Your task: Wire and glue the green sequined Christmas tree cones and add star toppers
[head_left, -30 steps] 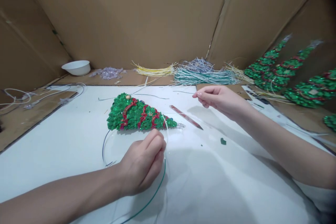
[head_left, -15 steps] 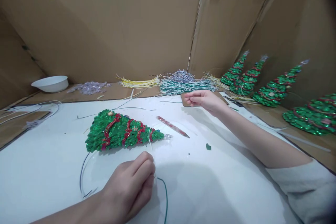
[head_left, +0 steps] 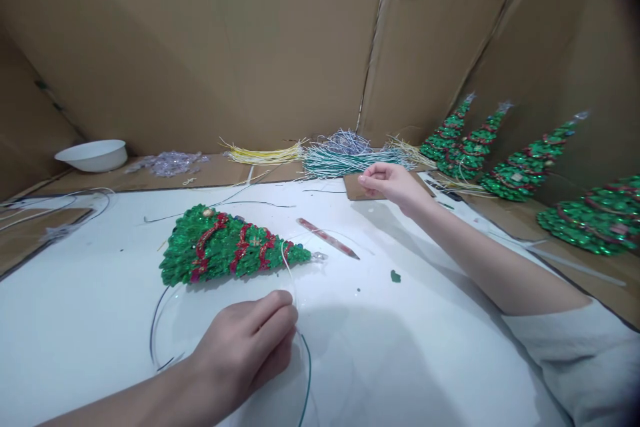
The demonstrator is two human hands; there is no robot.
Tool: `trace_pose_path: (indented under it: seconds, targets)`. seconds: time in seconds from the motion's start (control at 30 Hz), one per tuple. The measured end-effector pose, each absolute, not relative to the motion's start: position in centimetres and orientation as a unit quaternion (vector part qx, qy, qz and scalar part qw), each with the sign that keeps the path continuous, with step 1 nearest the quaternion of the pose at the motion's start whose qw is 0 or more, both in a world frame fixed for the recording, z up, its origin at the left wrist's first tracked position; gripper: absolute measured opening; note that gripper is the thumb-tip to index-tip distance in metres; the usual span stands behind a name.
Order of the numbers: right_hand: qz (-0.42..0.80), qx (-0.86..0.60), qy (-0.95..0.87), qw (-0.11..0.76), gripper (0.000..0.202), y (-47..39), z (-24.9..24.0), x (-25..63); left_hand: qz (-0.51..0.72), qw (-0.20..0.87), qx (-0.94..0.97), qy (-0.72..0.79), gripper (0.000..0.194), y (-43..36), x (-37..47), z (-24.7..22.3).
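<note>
My left hand [head_left: 255, 340] is closed around thin wire; a white wire [head_left: 289, 263] rises from it to the tip of the tree, and a green wire [head_left: 308, 363] trails down below. Just beyond lies a green bead Christmas tree [head_left: 225, 250] on its side, wrapped with red garland, its clear star [head_left: 318, 257] pointing right. My right hand [head_left: 383, 181] is raised with its fingertips pinched, in front of a bundle of green and white wires [head_left: 340, 164]. Whatever those fingers hold, if anything, is too fine to make out.
A dark-tipped, pencil-like stick [head_left: 327, 238] and a green scrap [head_left: 395, 276] lie on the white tabletop [head_left: 90, 320]. Along the back sit a white bowl [head_left: 93, 156], clear plastic pieces [head_left: 170, 164] and yellow wires [head_left: 265, 154]. Several finished trees [head_left: 530, 163] stand at right. Cardboard walls enclose the table.
My right hand's fingers have curled in more, and the hand has shifted slightly right and up. The left hand keeps its grip; the green wire below it now hangs further left.
</note>
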State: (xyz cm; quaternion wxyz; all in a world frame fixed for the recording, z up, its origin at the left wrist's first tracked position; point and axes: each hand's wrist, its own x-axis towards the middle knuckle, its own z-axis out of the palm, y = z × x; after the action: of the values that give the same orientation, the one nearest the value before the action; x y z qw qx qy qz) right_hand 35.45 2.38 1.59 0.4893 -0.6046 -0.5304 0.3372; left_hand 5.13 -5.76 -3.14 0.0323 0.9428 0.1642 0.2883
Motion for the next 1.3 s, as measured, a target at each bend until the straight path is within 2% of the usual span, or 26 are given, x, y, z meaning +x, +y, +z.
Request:
trace_pose_path:
  seconds: [0.07, 0.2, 0.3, 0.4, 0.5, 0.63, 0.87, 1.0, 1.07, 1.3]
  targets:
    - [0.317, -0.612, -0.541, 0.482, 0.026, 2.5, 1.6, 35.5, 0.303, 0.020, 0.938, 0.165, 0.018, -5.8, 5.1, -3.1]
    - [0.296, -0.620, -0.581, 0.437, 0.050, 2.4, 1.8, 34.8, 0.314, 0.008, 0.935, 0.166, 0.016, -5.6, 5.0, -3.2]
    - [0.215, -0.566, -0.688, 0.400, 0.042, 1.0, 2.2, 33.1, 0.313, 0.003, 0.934, 0.172, 0.016, -5.3, 5.1, -3.4]
    - [0.095, -0.426, -0.815, 0.381, 0.029, -1.8, 2.6, 30.5, 0.317, -0.009, 0.928, 0.196, 0.017, -5.1, 5.3, -3.3]
    - [0.057, -0.330, -0.888, 0.315, 0.043, -4.7, 2.5, 27.9, 0.326, -0.002, 0.919, 0.221, 0.016, -5.0, 5.5, -3.0]
    - [0.047, -0.309, -0.910, 0.273, 0.060, -6.7, 1.3, 26.1, 0.348, -0.009, 0.907, 0.236, 0.011, -5.2, 5.6, -2.9]
    - [0.108, -0.348, -0.876, 0.316, 0.052, -7.4, 0.1, 25.3, 0.374, -0.011, 0.894, 0.246, 0.009, -5.4, 5.8, -3.0]
    - [0.088, -0.381, -0.860, 0.329, 0.020, -7.7, -0.2, 25.0, 0.386, 0.003, 0.891, 0.238, 0.010, -5.6, 6.0, -2.9]
    - [0.080, -0.367, -0.864, 0.335, 0.012, -7.6, -0.3, 25.0, 0.390, 0.023, 0.889, 0.237, 0.012, -5.7, 6.1, -2.7]
    - [0.018, -0.312, -0.870, 0.381, 0.007, -7.2, -0.9, 25.2, 0.411, 0.096, 0.870, 0.255, 0.012, -6.0, 6.2, -2.1]
